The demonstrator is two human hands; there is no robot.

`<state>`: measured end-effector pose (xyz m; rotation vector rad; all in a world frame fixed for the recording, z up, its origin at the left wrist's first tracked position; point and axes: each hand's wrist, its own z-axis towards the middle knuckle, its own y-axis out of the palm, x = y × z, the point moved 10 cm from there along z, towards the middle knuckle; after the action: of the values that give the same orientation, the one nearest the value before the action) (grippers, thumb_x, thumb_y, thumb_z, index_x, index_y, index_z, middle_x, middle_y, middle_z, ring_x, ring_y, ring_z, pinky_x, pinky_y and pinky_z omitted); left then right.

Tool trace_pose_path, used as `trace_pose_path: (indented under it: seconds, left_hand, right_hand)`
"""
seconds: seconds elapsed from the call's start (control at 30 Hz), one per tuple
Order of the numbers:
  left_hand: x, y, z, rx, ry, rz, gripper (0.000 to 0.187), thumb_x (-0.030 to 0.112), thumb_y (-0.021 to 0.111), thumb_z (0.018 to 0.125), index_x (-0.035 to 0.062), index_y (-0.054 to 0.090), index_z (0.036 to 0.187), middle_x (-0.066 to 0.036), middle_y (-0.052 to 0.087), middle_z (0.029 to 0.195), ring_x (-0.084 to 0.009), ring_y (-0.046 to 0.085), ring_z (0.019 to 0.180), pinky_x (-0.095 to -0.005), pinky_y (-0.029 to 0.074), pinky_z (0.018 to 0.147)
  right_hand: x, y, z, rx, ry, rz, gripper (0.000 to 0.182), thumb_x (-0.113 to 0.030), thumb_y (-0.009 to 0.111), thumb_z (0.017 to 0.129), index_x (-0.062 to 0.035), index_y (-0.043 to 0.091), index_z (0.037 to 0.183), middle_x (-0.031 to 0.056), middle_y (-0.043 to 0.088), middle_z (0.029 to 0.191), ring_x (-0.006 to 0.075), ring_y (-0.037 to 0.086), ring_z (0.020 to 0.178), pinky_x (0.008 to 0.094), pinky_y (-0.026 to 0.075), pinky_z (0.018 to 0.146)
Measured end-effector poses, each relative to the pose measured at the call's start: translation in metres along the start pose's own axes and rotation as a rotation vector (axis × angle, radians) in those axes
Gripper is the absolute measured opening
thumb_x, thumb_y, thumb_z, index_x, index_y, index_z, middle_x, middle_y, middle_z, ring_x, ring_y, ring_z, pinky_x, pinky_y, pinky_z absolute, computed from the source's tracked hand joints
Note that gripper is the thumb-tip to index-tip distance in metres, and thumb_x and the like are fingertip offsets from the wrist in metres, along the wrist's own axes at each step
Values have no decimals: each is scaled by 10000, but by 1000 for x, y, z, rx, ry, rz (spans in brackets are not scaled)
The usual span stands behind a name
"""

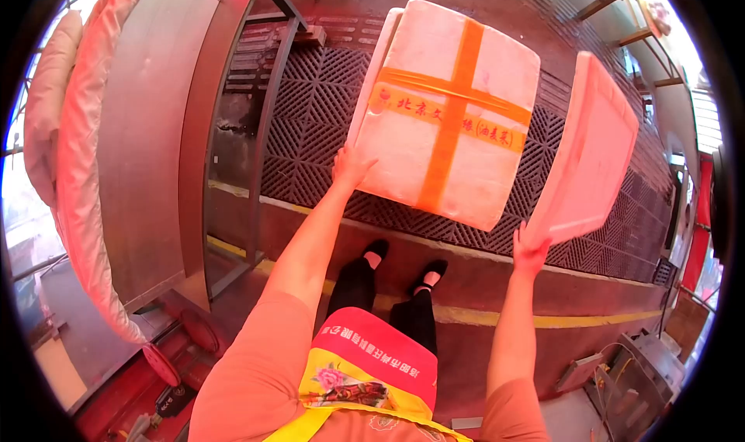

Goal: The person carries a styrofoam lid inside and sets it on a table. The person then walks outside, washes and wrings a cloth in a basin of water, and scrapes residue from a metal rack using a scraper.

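A white foam box (pixel 411 155) with crossed orange tape and printed characters stands in front of me, upper middle of the view. My left hand (pixel 353 168) is at its lower left corner, with fingers spread against the side. Behind the box's left edge shows part of another pale foam piece (pixel 376 73). On the right, a loose foam lid (pixel 586 155) is tilted up on edge, apart from the box. My right hand (pixel 530 249) grips the lid's lower corner.
Dark ribbed mats (pixel 318 93) cover the floor beyond a step with a yellow line (pixel 481 318). A metal table or cabinet (pixel 155 131) with a padded cover stands at left. Metal equipment (pixel 640 380) is at lower right.
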<state>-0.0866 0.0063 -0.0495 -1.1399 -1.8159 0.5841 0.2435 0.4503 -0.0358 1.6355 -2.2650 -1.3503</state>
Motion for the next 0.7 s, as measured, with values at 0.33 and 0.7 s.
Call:
trace_pose_path:
  seconds: [0.33,0.7]
  left_hand:
    - [-18,11,20,61,20,-108,825,401,769,695,60,380,1338,-195,473,1280,-387,429,1198,-443,388,983]
    - [-42,23,34,-7,52,-385,685,357,750,729,52,486,1283,-202,522,1192,-323,529,1109,-396,433,943]
  right_hand:
    - [71,-3,101,-85,128,-48,376,-314,644,856,-41,583,1106,101,634,1075,257,588,995,404,462,893]
    - [67,22,79,-151,161,-172,356,-296,587,902,-23,575,1129,84,634,1104,235,587,1039,374,454,944]
